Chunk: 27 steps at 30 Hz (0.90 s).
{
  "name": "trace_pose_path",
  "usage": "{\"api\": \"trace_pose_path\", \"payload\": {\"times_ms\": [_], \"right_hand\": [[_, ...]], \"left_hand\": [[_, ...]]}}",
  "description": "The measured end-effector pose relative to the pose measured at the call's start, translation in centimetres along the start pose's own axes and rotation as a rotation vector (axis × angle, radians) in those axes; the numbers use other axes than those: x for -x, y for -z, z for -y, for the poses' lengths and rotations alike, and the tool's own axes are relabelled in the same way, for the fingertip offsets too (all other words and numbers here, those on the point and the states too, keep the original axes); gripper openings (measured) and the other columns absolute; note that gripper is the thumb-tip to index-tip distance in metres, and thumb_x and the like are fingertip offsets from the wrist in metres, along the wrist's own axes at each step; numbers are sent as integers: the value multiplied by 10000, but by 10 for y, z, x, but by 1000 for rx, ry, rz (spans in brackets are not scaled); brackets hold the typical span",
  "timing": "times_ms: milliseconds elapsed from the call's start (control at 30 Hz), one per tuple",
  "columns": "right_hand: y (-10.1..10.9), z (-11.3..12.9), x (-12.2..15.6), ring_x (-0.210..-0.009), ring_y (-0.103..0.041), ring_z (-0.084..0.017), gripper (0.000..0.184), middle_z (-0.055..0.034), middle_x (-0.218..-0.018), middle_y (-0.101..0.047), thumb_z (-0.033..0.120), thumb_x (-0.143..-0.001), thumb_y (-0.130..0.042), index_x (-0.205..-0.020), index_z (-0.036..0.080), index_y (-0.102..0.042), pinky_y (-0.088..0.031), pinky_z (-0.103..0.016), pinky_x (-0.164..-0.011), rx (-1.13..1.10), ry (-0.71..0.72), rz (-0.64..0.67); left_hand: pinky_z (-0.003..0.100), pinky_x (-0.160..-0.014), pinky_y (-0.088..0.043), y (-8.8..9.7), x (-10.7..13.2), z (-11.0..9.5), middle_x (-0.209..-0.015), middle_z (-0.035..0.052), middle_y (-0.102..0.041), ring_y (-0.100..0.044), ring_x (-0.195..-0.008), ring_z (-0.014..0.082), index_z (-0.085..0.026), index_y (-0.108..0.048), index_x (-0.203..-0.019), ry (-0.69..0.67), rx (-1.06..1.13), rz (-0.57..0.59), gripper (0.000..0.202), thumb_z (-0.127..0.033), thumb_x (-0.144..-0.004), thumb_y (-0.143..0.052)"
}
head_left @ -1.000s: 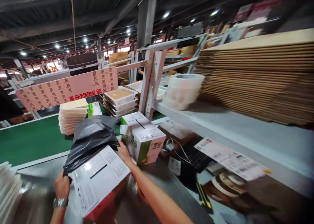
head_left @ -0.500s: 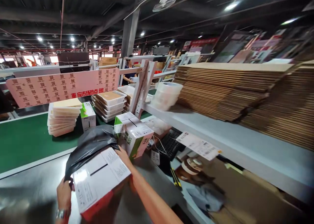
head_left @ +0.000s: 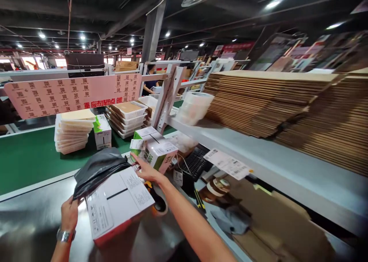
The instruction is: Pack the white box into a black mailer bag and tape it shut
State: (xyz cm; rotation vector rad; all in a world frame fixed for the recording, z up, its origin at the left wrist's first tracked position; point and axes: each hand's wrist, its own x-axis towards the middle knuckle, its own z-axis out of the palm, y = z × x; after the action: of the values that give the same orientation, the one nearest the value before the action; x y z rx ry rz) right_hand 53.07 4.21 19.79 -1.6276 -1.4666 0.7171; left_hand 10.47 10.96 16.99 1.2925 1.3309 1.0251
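Note:
A white carton with a red base point(head_left: 116, 200) lies on the grey steel bench, printed labels on its top. A crumpled black plastic bag point(head_left: 97, 174) rests along its far left edge. My left hand point(head_left: 69, 213) grips the bag's end at the carton's left side. My right hand point(head_left: 145, 170) is above the carton's far corner, fingers extended and holding nothing, close to a white label slip point(head_left: 137, 144). That slip sits on a white-and-green box point(head_left: 156, 154) beyond the carton. A black-and-yellow tape dispenser point(head_left: 156, 202) lies under my right forearm, partly hidden.
A green conveyor belt point(head_left: 37, 158) runs left, carrying stacked trays point(head_left: 74, 131) and white baskets point(head_left: 128, 118). On the right, a white shelf point(head_left: 287, 158) holds flattened cardboard point(head_left: 258, 101) and film rolls point(head_left: 195, 108). A keyboard point(head_left: 195, 163) sits below. A co-worker point(head_left: 149, 82) stands beyond.
My right hand has lifted off the carton's far edge and moved toward the label slip, uncovering the tape dispenser. The view has turned slightly, and the carton and bag sit a little lower.

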Motion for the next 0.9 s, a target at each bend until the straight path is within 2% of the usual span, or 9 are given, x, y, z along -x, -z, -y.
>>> {"api": "trace_pose_path", "payload": {"times_ms": [100, 200, 300, 400, 500, 567, 633, 733, 900], "right_hand": [[11, 8, -16, -955, -738, -218, 946, -169, -1624, -645, 179, -689, -696, -1627, 254, -597, -644, -337, -761, -83, -40, 258], [17, 14, -39, -912, -751, -230, 832, -187, -1450, -764, 308, -811, -666, -1630, 178, -589, -645, -347, -710, -137, -137, 363], [6, 28, -67, -1079, -769, -300, 816, -220, -1471, -749, 391, -813, -780, -1574, 131, -644, -653, -442, -916, -84, -54, 356], [-26, 55, -91, -1405, -659, -365, 918, -193, -1608, -661, 361, -705, -924, -1561, 159, -663, -544, -479, -1169, -62, 111, 418], [-64, 88, -109, -1455, -618, -372, 1027, -164, -1625, -651, 286, -558, -1023, -1525, 170, -697, -497, -449, -1208, -21, 277, 481], [-82, 103, -118, -1258, -718, -316, 830, -115, -1412, -792, 256, -528, -1037, -1324, 172, -816, -552, -378, -1093, 40, 365, 501], [-89, 109, -126, -930, -731, -218, 426, -36, -1024, -850, 244, -614, -988, -1014, 166, -864, -563, -294, -880, 115, 406, 491], [-79, 98, -136, -682, -568, -137, 95, 23, -717, -729, 235, -800, -821, -827, 145, -807, -456, -264, -703, 206, 403, 390], [-37, 54, -135, -765, -616, -175, 296, -26, -837, -778, 68, -736, -661, -956, 175, -826, -441, -287, -744, 307, 340, 242]], "left_hand": [[453, -873, -635, 5, 7, 13, -762, 105, -808, -782, -897, 367, -220, -763, -722, -53, -123, 49, 443, -651, -728, -662], [415, -749, -578, 6, 11, 10, -720, 128, -777, -737, -811, 344, -221, -732, -667, -99, -340, 60, 590, -735, -826, -491], [378, -666, -456, 2, 5, -17, -644, 136, -715, -643, -680, 284, -225, -665, -586, -129, -558, 34, 598, -629, -927, -386], [353, -676, -352, -5, -10, -57, -658, 132, -708, -585, -651, 231, -198, -685, -603, -174, -713, 23, 504, -420, -980, -435], [351, -699, -310, -12, -26, -94, -681, 129, -722, -586, -675, 214, -175, -722, -624, -231, -833, 33, 505, -350, -1024, -470], [353, -707, -302, -16, -33, -113, -694, 131, -731, -605, -694, 211, -164, -745, -640, -265, -903, 31, 541, -359, -1059, -464], [349, -720, -311, -17, -36, -123, -746, 139, -763, -638, -732, 213, -155, -779, -692, -293, -963, 21, 563, -354, -1091, -435], [337, -741, -335, -10, -35, -122, -856, 160, -807, -695, -816, 227, -140, -811, -783, -303, -1043, -13, 540, -297, -1109, -411], [337, -752, -379, -3, -23, -85, -868, 194, -792, -734, -851, 260, -95, -783, -800, -251, -1103, -75, 458, -152, -1062, -412]]}}
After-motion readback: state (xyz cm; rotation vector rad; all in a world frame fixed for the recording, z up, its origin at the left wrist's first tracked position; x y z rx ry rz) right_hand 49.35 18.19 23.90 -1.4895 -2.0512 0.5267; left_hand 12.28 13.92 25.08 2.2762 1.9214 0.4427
